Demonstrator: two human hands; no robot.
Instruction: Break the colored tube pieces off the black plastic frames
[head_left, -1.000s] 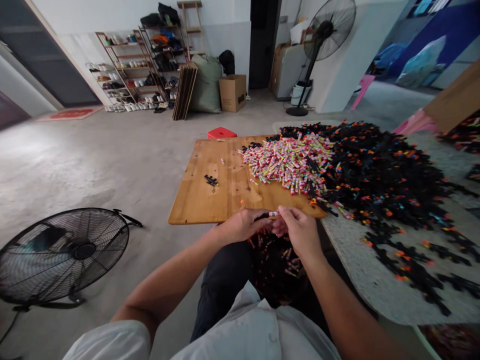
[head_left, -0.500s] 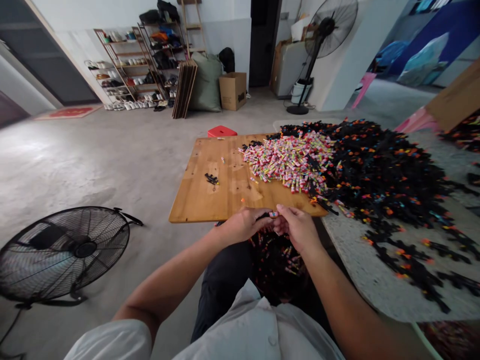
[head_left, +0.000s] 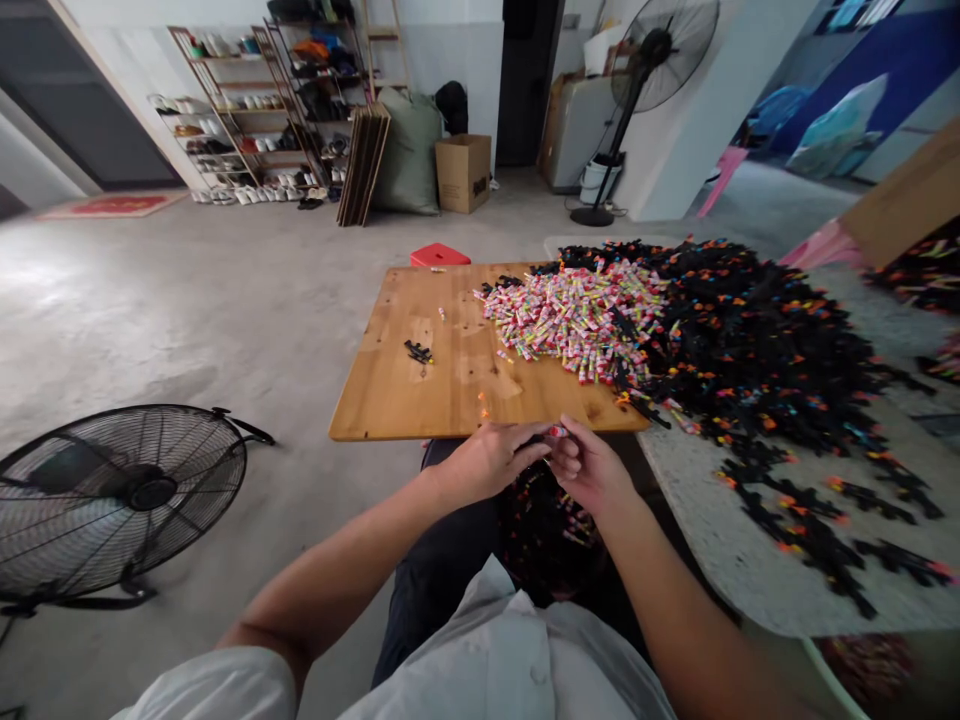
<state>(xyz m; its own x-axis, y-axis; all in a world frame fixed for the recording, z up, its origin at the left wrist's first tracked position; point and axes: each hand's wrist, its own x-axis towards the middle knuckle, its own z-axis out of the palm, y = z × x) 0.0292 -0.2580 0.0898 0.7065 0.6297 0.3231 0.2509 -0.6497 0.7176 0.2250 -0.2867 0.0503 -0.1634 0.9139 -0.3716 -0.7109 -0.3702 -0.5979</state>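
Over the near edge of the wooden table (head_left: pixel 375 400), my left hand (head_left: pixel 487 462) is closed around a dark piece that looks like a black toy gun, mostly hidden by the fingers. A small printed tube (head_left: pixel 558 431) with a red end sticks out between the hands. My right hand (head_left: pixel 589 472) pinches at this tube, its other fingers curled. Below both hands, a container of black toy guns and tubes (head_left: pixel 551 545) sits in front of my lap. Small orange pieces (head_left: pixel 484 410) lie on the table just beyond my left hand.
A heap of pink-and-white tubes (head_left: pixel 577 320) covers the table's right part. Beside it, a large pile of black toy guns (head_left: pixel 750 330) spreads over a grey stone-like tabletop (head_left: pixel 705 540). A floor fan (head_left: pixel 150 490) stands left, a red stool (head_left: pixel 440 255) behind the table.
The tube between my hands has turned so its red end shows, and my right hand's fingers have shifted around it. A second orange piece now shows on the table. The view has shifted slightly.
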